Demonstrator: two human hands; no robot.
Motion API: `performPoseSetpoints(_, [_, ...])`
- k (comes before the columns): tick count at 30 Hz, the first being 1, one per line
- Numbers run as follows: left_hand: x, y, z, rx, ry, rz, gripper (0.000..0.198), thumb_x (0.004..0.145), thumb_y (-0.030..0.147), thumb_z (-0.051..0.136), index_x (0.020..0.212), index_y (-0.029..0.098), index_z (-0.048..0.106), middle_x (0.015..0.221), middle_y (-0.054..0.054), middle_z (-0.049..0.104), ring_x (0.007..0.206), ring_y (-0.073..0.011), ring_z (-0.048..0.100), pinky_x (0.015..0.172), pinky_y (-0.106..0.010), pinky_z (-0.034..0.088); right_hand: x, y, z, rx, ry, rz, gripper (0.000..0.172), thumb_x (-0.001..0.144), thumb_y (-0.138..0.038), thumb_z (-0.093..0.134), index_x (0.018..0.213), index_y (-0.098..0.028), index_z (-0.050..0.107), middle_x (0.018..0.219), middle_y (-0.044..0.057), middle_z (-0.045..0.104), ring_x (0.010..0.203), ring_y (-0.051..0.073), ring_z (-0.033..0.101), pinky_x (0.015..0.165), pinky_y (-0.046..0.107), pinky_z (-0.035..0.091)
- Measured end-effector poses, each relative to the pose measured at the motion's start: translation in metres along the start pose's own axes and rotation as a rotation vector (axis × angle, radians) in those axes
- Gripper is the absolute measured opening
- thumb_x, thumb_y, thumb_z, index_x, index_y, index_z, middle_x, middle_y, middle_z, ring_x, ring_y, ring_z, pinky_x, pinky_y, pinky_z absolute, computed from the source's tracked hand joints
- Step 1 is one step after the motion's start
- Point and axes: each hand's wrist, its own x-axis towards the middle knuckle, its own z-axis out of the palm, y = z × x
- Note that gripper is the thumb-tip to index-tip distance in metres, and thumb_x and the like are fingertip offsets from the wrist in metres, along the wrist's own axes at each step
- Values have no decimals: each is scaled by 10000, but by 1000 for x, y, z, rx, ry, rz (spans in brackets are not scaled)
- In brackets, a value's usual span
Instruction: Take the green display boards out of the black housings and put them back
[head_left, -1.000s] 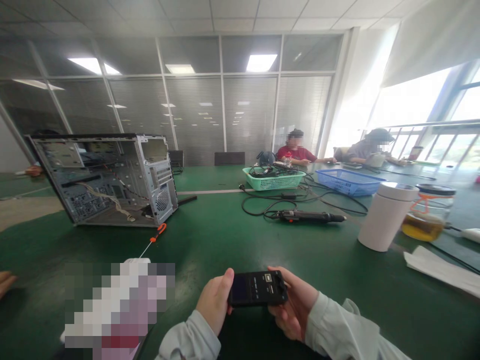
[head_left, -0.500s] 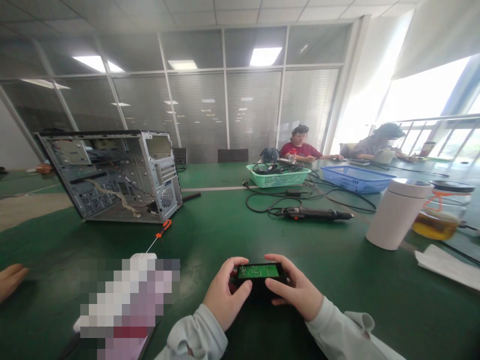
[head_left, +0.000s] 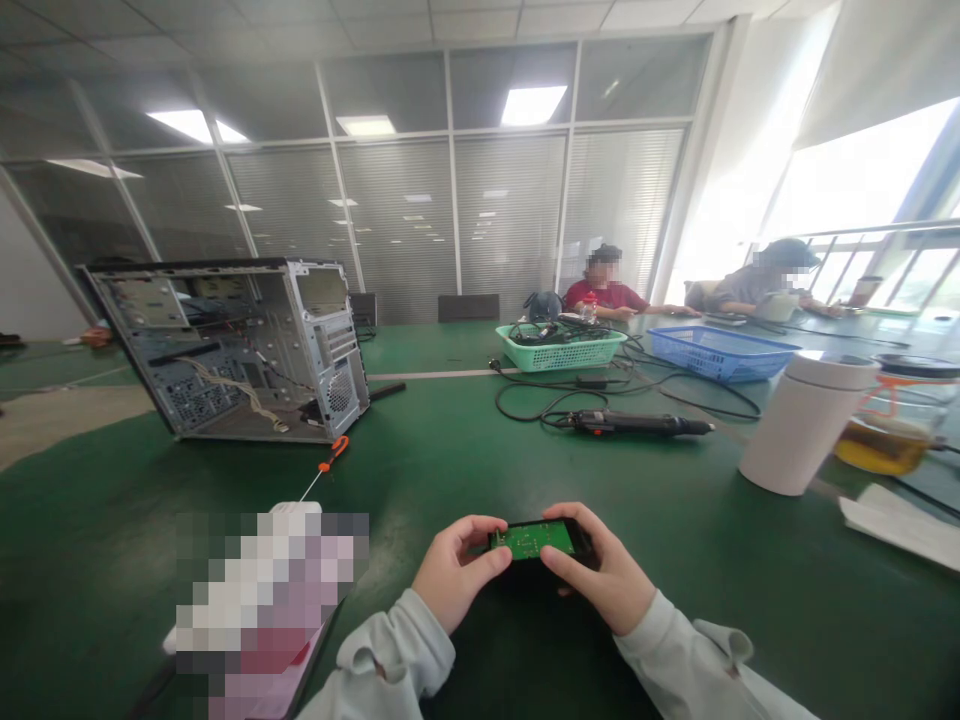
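Observation:
Both my hands hold a small black handheld device (head_left: 536, 540) low over the green table, and its open side shows a green circuit board (head_left: 534, 539). My left hand (head_left: 457, 572) grips its left end, and my right hand (head_left: 600, 570) grips its right end. The fingers of both hands curl over its edges. The device's underside is hidden by my hands and its own body.
An open computer case (head_left: 225, 350) stands tilted at left, with an orange-handled screwdriver (head_left: 330, 455) near it. Ahead lie an electric screwdriver (head_left: 634, 423), cables, and green and blue baskets (head_left: 559, 350). A white tumbler (head_left: 802, 425) stands at right. Co-workers sit across the table.
The device has turned over, from its dark face with a small screen to the green circuit board side. My fingers have closed around its edges, and the view has shifted slightly.

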Motion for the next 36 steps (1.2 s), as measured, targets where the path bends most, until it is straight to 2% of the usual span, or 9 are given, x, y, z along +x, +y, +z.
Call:
performPoseSetpoints(5, [4,-2,-5,-107,-6,-57,351,527,324,742,809,138,648,734,-29,634,748,-180,576,746,-308,419,-1,-4,3,-9,7,9,482,686,-522,616,975,-166,468,792,17,477,568,102,461,360,140,452])
performPoseSetpoints(12, [3,0,-5,-140,-30,-25,376,578,417,710,818,135,642,855,-68,668,836,-200,590,812,-322,416,1,-4,0,-99,-33,19,432,721,-505,598,905,-126,506,732,21,516,385,39,356,280,124,294])
performPoseSetpoints(16, [0,0,1,-160,-14,-8,395,582,473,689,787,148,597,862,-66,658,860,-201,583,836,-327,409,4,-2,-3,-109,14,-11,403,715,-509,609,822,-126,546,706,28,526,528,106,475,392,156,371])
performPoseSetpoints(18, [-1,-2,4,-156,3,-8,393,600,493,666,782,158,569,850,-61,648,856,-199,579,822,-324,412,4,-2,-4,-99,10,26,410,722,-535,588,799,-136,536,662,11,506,502,104,469,384,158,365])
performPoseSetpoints(22, [-3,-6,6,-37,17,35,380,681,485,594,867,159,538,812,-47,598,791,-174,557,751,-295,414,2,-6,-3,-60,-50,156,440,720,-576,561,813,-149,507,539,-38,425,354,67,374,270,131,271])
performPoseSetpoints(24, [-5,-7,6,95,-15,65,436,701,461,579,1004,151,526,792,-31,559,720,-151,526,669,-266,406,1,-8,-3,-52,-82,177,451,715,-577,563,825,-142,509,521,-40,428,345,63,377,264,119,280])
performPoseSetpoints(26, [-8,-5,6,263,-71,120,456,704,448,575,1053,156,546,775,-20,522,673,-140,489,601,-247,377,0,-10,-3,-59,-118,189,456,715,-568,561,842,-134,513,523,-38,441,340,55,380,263,108,291])
performPoseSetpoints(30, [-12,2,8,482,-121,186,317,747,426,509,816,150,647,722,-17,484,672,-153,481,608,-253,353,3,-8,-4,-43,-210,248,518,683,-605,559,872,-126,498,503,-47,453,305,43,368,243,95,293])
performPoseSetpoints(36, [-11,7,10,397,-47,95,310,779,395,436,617,173,578,628,-5,521,675,-172,501,629,-259,358,6,-5,-7,54,-387,389,745,564,-706,583,972,-104,424,444,-35,491,268,85,421,227,112,328])
